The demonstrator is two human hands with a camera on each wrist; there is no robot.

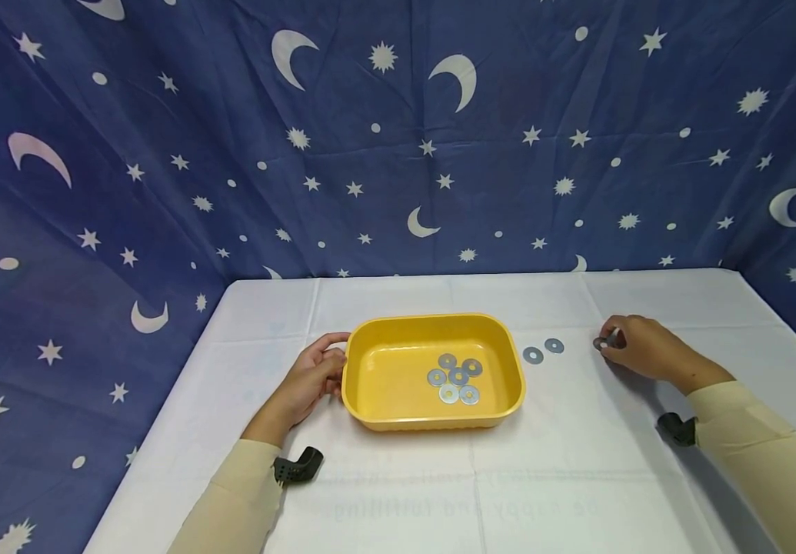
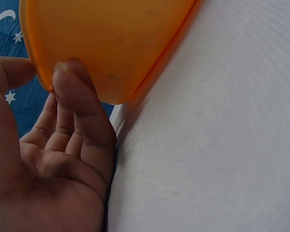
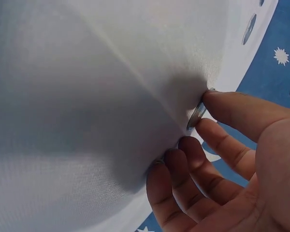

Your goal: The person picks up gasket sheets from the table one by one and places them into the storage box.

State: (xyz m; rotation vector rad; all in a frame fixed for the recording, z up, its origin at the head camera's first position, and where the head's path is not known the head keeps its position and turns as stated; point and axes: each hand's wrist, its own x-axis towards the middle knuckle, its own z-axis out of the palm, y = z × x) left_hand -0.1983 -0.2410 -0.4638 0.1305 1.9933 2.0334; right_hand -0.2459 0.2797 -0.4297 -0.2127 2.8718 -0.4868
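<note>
A yellow plastic tray (image 1: 384, 369) stands on the white cloth, with several flat metal washers (image 1: 458, 376) lying in its right half. My left hand (image 1: 309, 378) holds the tray's left end, thumb and a finger bent against the rim and outer wall (image 2: 121, 43). Off to the right of the tray, my right hand (image 1: 647, 350) pinches a washer (image 3: 197, 115) between thumb and finger, close to the cloth. Its other fingertips (image 3: 158, 176) touch or nearly touch the cloth; a glint beside them is too small to identify.
Two more washers, one nearer the tray (image 1: 533, 355) and one slightly behind (image 1: 554, 345), lie between the tray and my right hand. A blue curtain (image 1: 398, 154) with moons and stars hangs behind the table. Black wrist cameras (image 1: 298, 466) sit at both sleeves.
</note>
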